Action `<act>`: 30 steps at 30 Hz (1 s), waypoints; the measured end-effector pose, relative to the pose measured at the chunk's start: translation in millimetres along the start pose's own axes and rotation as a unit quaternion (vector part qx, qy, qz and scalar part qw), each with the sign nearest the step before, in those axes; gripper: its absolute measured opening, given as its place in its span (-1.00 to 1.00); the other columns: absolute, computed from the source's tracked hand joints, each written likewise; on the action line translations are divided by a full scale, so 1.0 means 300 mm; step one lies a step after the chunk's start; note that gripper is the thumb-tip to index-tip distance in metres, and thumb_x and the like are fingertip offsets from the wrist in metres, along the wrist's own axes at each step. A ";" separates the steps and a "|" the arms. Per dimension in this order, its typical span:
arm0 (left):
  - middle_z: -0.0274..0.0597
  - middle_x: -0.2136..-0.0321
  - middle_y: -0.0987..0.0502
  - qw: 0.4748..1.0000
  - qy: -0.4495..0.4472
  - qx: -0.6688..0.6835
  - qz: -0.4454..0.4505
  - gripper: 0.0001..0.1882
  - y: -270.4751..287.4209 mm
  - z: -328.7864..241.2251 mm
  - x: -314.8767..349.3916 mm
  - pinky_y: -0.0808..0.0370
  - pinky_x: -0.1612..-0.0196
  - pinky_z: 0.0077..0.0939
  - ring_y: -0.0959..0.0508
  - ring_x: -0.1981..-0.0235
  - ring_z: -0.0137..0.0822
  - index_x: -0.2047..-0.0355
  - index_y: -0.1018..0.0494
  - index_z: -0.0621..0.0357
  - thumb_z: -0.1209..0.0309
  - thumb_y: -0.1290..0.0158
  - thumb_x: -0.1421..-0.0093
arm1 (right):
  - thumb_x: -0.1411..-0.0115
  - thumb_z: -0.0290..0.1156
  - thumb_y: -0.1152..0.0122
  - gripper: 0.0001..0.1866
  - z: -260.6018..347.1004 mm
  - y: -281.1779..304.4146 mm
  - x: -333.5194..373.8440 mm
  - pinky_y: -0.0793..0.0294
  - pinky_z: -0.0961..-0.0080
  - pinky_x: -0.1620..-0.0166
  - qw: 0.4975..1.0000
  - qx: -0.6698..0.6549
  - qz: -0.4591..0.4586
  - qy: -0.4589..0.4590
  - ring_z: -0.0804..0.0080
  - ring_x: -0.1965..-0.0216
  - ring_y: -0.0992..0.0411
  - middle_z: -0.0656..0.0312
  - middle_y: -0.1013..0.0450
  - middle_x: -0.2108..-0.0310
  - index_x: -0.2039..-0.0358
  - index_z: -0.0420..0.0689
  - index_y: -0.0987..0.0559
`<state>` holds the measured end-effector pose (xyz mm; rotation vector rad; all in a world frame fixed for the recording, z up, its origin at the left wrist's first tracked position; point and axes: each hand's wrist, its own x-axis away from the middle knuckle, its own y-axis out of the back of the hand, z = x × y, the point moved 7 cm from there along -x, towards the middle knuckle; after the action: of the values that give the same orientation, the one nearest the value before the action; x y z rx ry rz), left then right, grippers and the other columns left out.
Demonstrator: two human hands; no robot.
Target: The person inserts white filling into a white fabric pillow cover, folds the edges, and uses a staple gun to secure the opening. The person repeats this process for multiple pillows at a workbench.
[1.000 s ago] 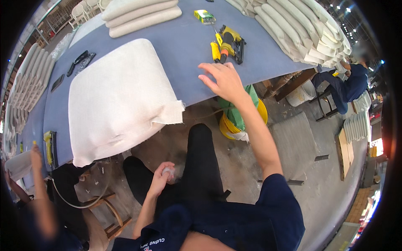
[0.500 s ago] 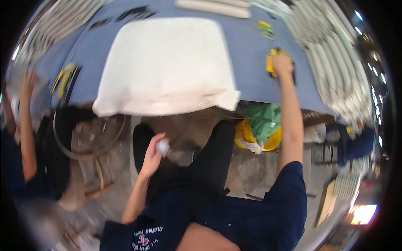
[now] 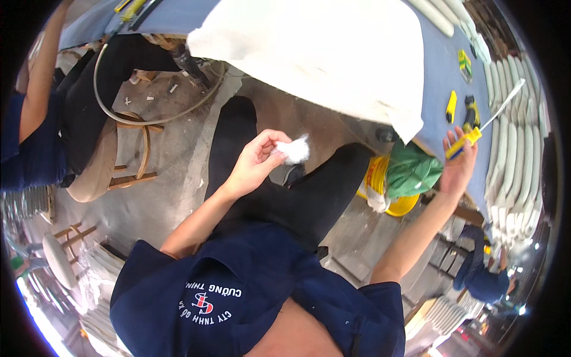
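Observation:
Above my lap, my left hand [image 3: 253, 165] pinches a white tuft of fluffy stuffing [image 3: 292, 150] between thumb and fingers. Out to the right, near the table's edge, my right hand [image 3: 455, 174] is closed around the yellow and blue handle of a screwdriver [image 3: 464, 143]. Its long metal shaft points up and to the right. In front of me a white, fabric-covered seat cushion [image 3: 321, 53] lies on the table and overhangs the near edge. Beyond my right hand lie a yellow-handled tool [image 3: 451, 107] and a black and yellow tool [image 3: 471, 112].
The blue-covered table [image 3: 440, 71] carries a small green and yellow item [image 3: 464, 64] and stacked pale padded pieces [image 3: 511, 149] at right. Below stands a yellow bucket [image 3: 403, 207] with a green bag [image 3: 413, 172]. A co-worker's arm [image 3: 44, 77] and a hose [image 3: 113, 110] are at left.
My right hand has come back from the tools on the table and now holds the screwdriver. My left hand, with the stuffing, has risen. The view has swung, moving the cushion up and right.

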<state>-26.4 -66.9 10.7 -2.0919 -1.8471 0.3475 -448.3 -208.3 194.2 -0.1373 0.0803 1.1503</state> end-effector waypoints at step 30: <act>-0.31 0.28 -0.54 0.860 -0.322 -0.134 -0.374 -0.84 0.409 -0.434 -0.060 -0.42 0.38 -0.61 -0.46 0.43 -0.55 -0.03 -0.44 0.17 0.44 0.08 -0.56 | -0.46 -0.48 -0.26 -0.85 -0.402 -0.530 0.796 -0.27 0.70 0.54 0.965 -0.145 0.161 -0.148 0.73 0.62 -0.30 0.19 -0.63 0.31 0.03 -0.24 -0.57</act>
<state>133.9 -108.5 80.6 -1.2641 -3.0675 0.6573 -205.1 -74.3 53.8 -0.2163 -0.3438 1.4929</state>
